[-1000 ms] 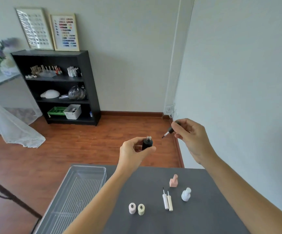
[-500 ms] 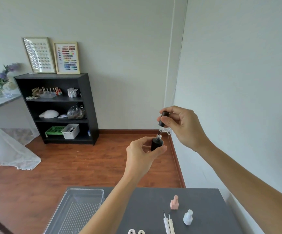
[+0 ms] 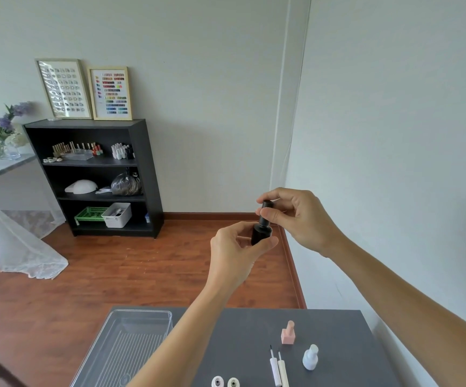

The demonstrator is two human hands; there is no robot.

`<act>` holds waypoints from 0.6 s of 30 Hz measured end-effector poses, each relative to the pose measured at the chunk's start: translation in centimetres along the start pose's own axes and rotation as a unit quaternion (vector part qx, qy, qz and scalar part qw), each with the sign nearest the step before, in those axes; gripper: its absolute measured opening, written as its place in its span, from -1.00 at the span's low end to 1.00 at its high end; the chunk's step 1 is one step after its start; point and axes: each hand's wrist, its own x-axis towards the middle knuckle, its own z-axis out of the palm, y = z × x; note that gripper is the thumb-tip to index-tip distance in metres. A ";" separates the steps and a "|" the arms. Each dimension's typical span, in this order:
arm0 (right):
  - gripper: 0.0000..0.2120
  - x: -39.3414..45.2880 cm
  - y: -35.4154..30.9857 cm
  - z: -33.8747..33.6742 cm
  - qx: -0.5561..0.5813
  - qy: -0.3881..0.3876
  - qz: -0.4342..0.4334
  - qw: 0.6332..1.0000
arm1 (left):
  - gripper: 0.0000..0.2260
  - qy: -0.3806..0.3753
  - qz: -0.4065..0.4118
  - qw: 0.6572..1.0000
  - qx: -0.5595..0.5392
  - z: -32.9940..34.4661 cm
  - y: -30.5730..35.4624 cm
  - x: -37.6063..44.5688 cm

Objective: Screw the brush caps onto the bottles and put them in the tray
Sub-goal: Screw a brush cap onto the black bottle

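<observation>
Left hand [image 3: 233, 254] grips the black bottle [image 3: 261, 233] in the air above the desk [image 3: 338, 331]; right hand [image 3: 296, 219] pinches its cap [image 3: 265, 209] — seated on the neck. Bottle looks small, light, smooth and likely breakable — best held round the body.

Two bare forearms reach into view from the bottom edge, no sleeves showing up to where the picture cuts them off. The left hand [image 3: 233, 254] and the right hand [image 3: 300, 219] wear no gloves, rings, watch or bracelet on the parts that show. Fingernails appear short and unpainted, though they are small in the view.
</observation>
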 end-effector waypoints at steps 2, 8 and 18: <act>-0.87 0.1 0.0 0.0 -0.018 0.010 0.004 1.000 | -0.83 0.001 0.003 1.000 0.002 0.1 0.1 0.0; -0.55 0.3 0.0 -0.3 -0.044 0.001 0.011 0.999 | -0.84 0.001 -0.003 1.000 -0.005 0.4 0.3 -0.1; -0.78 0.6 0.0 -1.0 -0.024 0.015 0.010 1.000 | -0.83 0.000 -0.023 1.000 -0.009 0.9 0.3 -0.2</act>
